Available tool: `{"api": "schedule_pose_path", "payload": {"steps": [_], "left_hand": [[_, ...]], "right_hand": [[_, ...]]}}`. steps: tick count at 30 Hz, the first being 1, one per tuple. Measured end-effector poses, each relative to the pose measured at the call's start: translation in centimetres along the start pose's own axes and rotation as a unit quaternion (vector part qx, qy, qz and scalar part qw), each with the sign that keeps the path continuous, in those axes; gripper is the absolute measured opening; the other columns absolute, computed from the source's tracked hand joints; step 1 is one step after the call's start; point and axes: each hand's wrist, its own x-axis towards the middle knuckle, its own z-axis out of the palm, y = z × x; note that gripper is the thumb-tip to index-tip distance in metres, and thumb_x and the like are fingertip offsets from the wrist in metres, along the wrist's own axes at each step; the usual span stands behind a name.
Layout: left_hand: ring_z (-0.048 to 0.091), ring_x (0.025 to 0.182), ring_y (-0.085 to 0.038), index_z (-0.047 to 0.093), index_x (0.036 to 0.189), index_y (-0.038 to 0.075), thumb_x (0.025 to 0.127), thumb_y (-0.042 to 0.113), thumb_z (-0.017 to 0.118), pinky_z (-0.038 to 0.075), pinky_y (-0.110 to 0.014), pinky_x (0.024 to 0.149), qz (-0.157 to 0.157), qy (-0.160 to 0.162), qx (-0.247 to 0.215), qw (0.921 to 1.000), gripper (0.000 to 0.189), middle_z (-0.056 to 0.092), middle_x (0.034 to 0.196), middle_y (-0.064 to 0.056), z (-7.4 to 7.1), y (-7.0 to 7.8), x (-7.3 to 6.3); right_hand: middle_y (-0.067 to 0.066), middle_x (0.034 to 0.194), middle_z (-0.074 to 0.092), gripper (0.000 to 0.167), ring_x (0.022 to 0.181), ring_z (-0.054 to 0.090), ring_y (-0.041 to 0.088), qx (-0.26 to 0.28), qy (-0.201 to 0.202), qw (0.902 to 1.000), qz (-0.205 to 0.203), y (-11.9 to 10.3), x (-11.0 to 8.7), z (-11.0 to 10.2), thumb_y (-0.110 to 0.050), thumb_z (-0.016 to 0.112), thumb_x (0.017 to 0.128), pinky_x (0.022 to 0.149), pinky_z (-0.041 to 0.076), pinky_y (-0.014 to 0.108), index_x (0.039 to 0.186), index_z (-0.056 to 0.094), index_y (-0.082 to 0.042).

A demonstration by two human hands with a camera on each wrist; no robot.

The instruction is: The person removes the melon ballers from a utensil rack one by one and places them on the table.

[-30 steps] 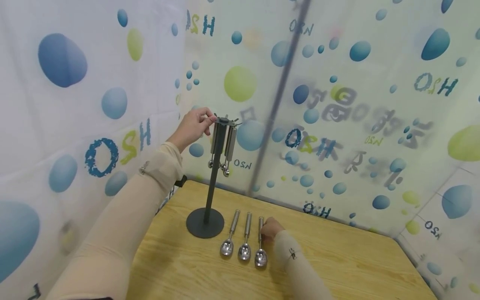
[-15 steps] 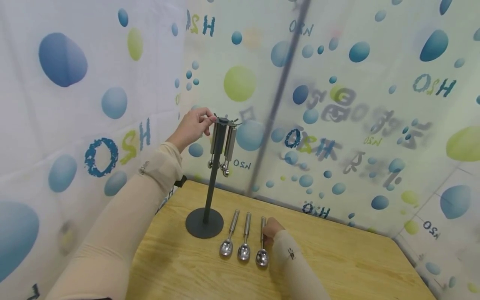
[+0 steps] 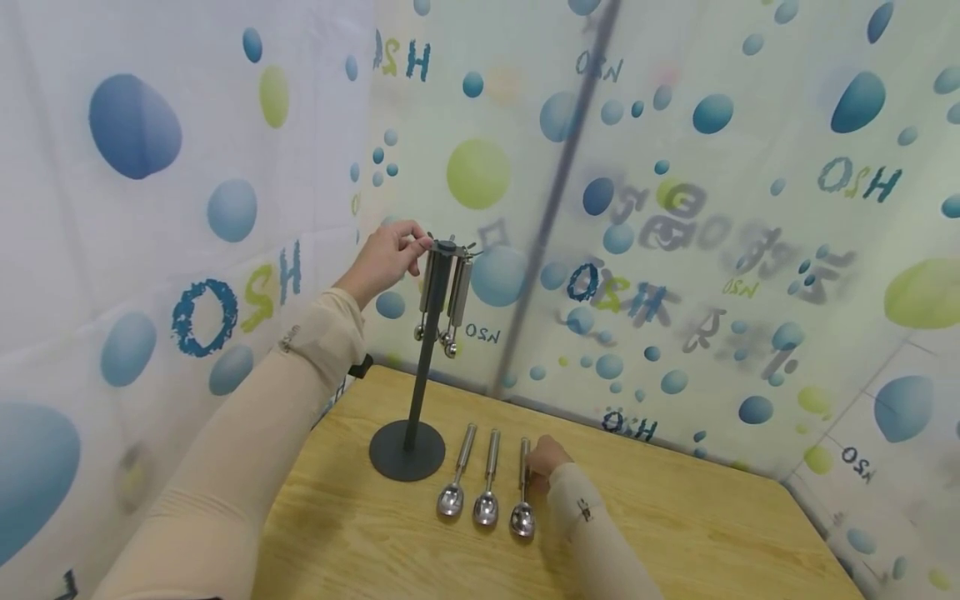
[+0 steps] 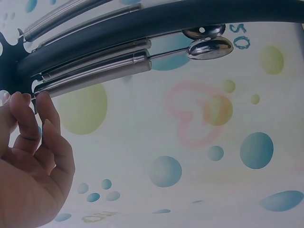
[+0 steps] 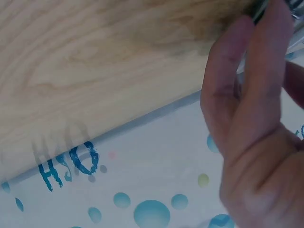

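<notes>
In the head view a dark grey utensil stand [image 3: 424, 367] rises from a round base. My left hand [image 3: 386, 258] pinches its hooked top between thumb and fingertips. Several metal utensils with thick handles hang there; the left wrist view shows one handle [image 4: 97, 77] ending in a small spoon-like bowl [image 4: 210, 49]. Three metal spoons lie side by side on the table: a left spoon [image 3: 450, 500], a middle spoon [image 3: 486, 508] and a right spoon [image 3: 522, 521]. My right hand [image 3: 550, 457] grips the right spoon's handle from its right side, most fingertips hidden.
The wooden table [image 3: 675, 517] reaches back to a printed curtain [image 3: 720, 250] with bubbles and lettering. Another curtain wall [image 3: 180, 225] stands close on the left. The round base [image 3: 407, 458] sits left of the spoons.
The right spoon has shifted slightly to the right, away from the middle spoon, with my right hand on it. My left hand stays at the stand's top. The head view has tipped slightly.
</notes>
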Motion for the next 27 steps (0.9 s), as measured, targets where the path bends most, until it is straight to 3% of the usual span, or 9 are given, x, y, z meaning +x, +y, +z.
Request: {"api": "schedule_pose_path", "payload": {"steps": [2, 5, 11, 17, 22, 27], "left_hand": [[0.037, 0.051, -0.016, 0.062, 0.101, 0.012, 0.105, 0.039, 0.052, 0.030, -0.030, 0.052, 0.000, 0.001, 0.002, 1.0000, 0.029, 0.061, 0.068, -0.007, 0.1, 0.0, 0.0], [0.039, 0.052, -0.017, 0.062, 0.101, 0.012, 0.105, 0.039, 0.052, 0.030, -0.030, 0.052, 0.002, 0.002, 0.002, 1.0000, 0.029, 0.061, 0.068, -0.007, 0.2, 0.0, 0.0], [0.057, 0.065, -0.021, 0.062, 0.101, 0.011, 0.105, 0.037, 0.052, 0.033, -0.030, 0.053, 0.006, 0.002, -0.005, 1.0000, 0.028, 0.061, 0.068, -0.007, 0.2, 0.0, 0.0], [0.062, 0.071, -0.024, 0.062, 0.102, 0.012, 0.106, 0.035, 0.052, 0.034, -0.031, 0.054, 0.006, 0.002, -0.009, 0.9999, 0.026, 0.061, 0.068, -0.008, 0.1, -0.1, -0.2], [0.059, 0.069, -0.025, 0.062, 0.102, 0.012, 0.105, 0.038, 0.051, 0.033, -0.031, 0.054, 0.007, -0.002, -0.008, 0.9999, 0.029, 0.062, 0.071, -0.010, 0.2, -0.1, -0.1], [0.060, 0.071, -0.025, 0.062, 0.102, 0.011, 0.105, 0.038, 0.051, 0.034, -0.032, 0.055, 0.002, -0.001, -0.011, 0.9999, 0.029, 0.060, 0.069, -0.008, 0.1, -0.1, 0.0]], "right_hand": [[0.017, 0.082, 0.063, 0.017, 0.070, 0.064, 0.029, -0.005, 0.021, 0.9994, -0.026, 0.0, -0.1, -0.2, -0.005, 0.057, 0.094, 0.060, 0.056, 0.036, 0.100, 0.062, 0.010], [0.018, 0.082, 0.066, 0.024, 0.062, 0.062, 0.026, -0.009, 0.068, 0.9957, -0.062, -0.7, -0.2, -0.7, -0.010, 0.053, 0.098, 0.052, 0.052, 0.033, 0.102, 0.065, 0.010], [0.019, 0.122, 0.068, 0.036, 0.097, 0.067, 0.031, 0.035, 0.144, 0.9816, -0.120, -4.5, -0.8, -2.2, -0.013, 0.052, 0.099, 0.079, 0.055, 0.047, 0.127, 0.065, 0.005], [0.014, 0.114, 0.069, 0.028, 0.104, 0.065, 0.029, 0.117, 0.184, 0.9584, -0.184, -9.4, -1.2, -3.5, -0.014, 0.053, 0.102, 0.087, 0.053, 0.046, 0.121, 0.068, -0.001], [0.014, 0.116, 0.068, 0.024, 0.104, 0.065, 0.026, 0.199, 0.176, 0.9403, -0.213, -13.1, -1.7, -5.1, -0.014, 0.056, 0.104, 0.087, 0.054, 0.041, 0.122, 0.067, -0.002], [0.013, 0.121, 0.067, 0.026, 0.105, 0.066, 0.025, 0.265, 0.171, 0.9146, -0.253, -16.3, -2.6, -6.3, -0.016, 0.058, 0.105, 0.084, 0.057, 0.036, 0.127, 0.064, -0.003]]}}
